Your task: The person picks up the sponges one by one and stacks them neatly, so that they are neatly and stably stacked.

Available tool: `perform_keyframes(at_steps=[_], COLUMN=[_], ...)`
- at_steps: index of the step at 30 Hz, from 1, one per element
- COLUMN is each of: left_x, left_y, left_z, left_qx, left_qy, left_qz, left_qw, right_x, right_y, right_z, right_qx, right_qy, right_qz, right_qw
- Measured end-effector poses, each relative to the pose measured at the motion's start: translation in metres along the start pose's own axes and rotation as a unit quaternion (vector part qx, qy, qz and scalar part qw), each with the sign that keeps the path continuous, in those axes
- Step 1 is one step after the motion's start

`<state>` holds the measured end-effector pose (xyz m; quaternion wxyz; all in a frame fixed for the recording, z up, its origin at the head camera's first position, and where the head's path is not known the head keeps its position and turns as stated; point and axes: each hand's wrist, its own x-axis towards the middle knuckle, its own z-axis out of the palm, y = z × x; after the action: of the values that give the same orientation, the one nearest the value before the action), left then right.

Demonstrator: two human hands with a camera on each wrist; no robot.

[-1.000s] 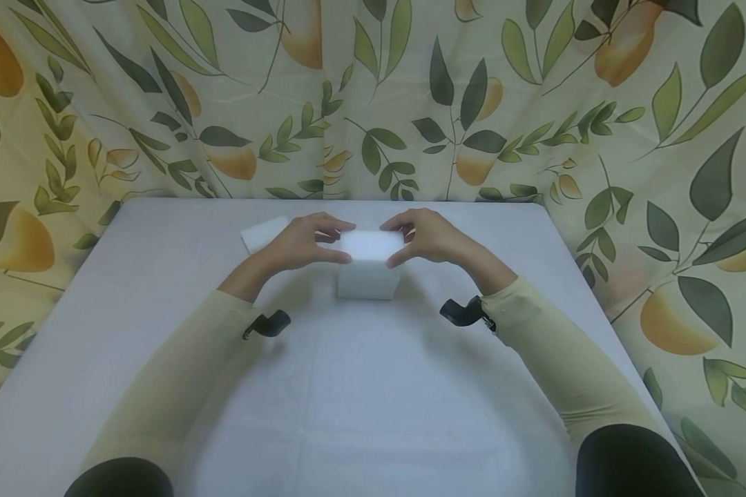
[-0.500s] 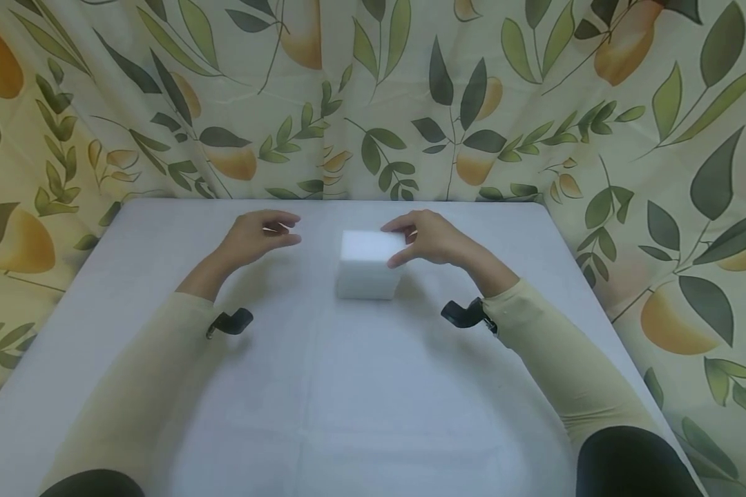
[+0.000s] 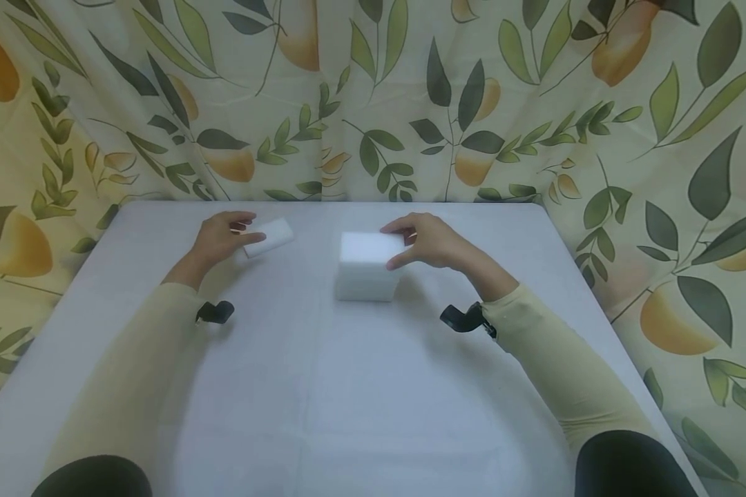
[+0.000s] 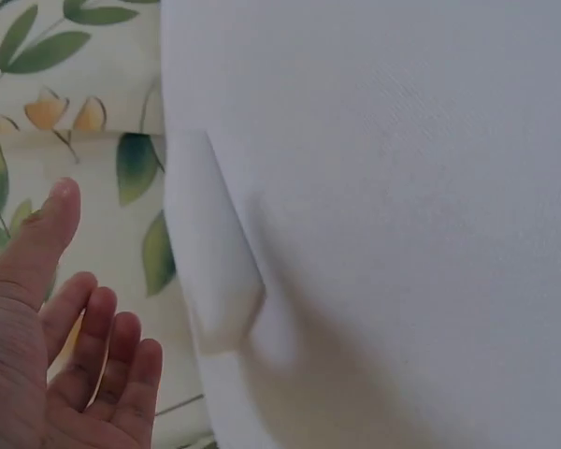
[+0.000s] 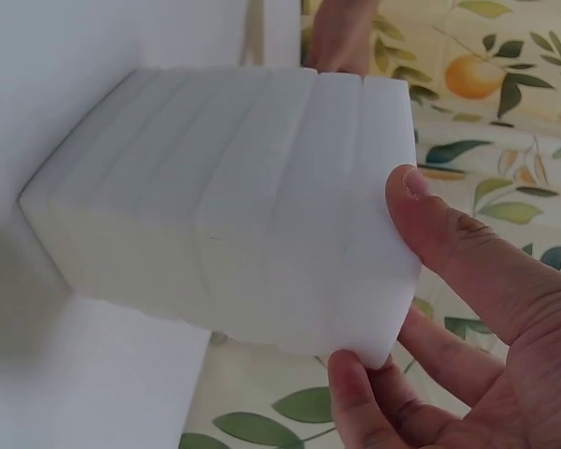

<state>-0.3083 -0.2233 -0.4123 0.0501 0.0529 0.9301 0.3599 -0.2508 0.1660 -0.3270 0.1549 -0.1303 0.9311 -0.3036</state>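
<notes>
Several white sponge blocks stand in a neat stack (image 3: 368,270) near the back middle of the table; the right wrist view shows the layers of the stack (image 5: 243,206). My right hand (image 3: 434,240) holds the upper right end of it, thumb on the near edge and fingers at the far one. One loose white sponge block (image 3: 275,235) lies farther left, tilted to the table's edge. My left hand (image 3: 219,239) is beside it, thumb overlapping it in the head view. In the left wrist view the fingers (image 4: 95,337) are spread, apart from the loose block (image 4: 215,253).
A white cloth covers the table (image 3: 348,386). Behind its far edge hangs a curtain (image 3: 379,103) printed with leaves and fruit. Black wrist cameras sit on both sleeves, the right camera (image 3: 463,317) close to the table.
My left hand has let go of the stack and moved left to the loose block, which it hid half a second ago. My right hand and the stack have stayed in place.
</notes>
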Motion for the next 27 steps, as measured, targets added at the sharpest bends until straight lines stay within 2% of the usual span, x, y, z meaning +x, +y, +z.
perform_keyframes(at_steps=[4, 9, 18, 27], left_x=[0.007, 0.016, 0.027, 0.027], left_y=[-0.014, -0.025, -0.033, -0.033], left_z=[0.003, 0.007, 0.015, 0.017], left_qx=[0.001, 0.012, 0.046, 0.055], left_qy=[-0.005, -0.009, -0.04, -0.045], left_qz=[-0.017, -0.022, -0.02, -0.019], left_qw=[0.9998, 0.9996, 0.9979, 0.9973], right_x=[0.0, 0.0, -0.003, -0.004], right_y=[0.001, 0.003, 0.005, 0.004], right_z=[0.001, 0.003, 0.004, 0.004], right_qx=[0.011, 0.016, 0.021, 0.019], right_qy=[0.002, 0.002, 0.01, 0.008], right_qz=[0.001, 0.001, 0.009, 0.008], right_qw=[1.0, 1.0, 1.0, 1.0])
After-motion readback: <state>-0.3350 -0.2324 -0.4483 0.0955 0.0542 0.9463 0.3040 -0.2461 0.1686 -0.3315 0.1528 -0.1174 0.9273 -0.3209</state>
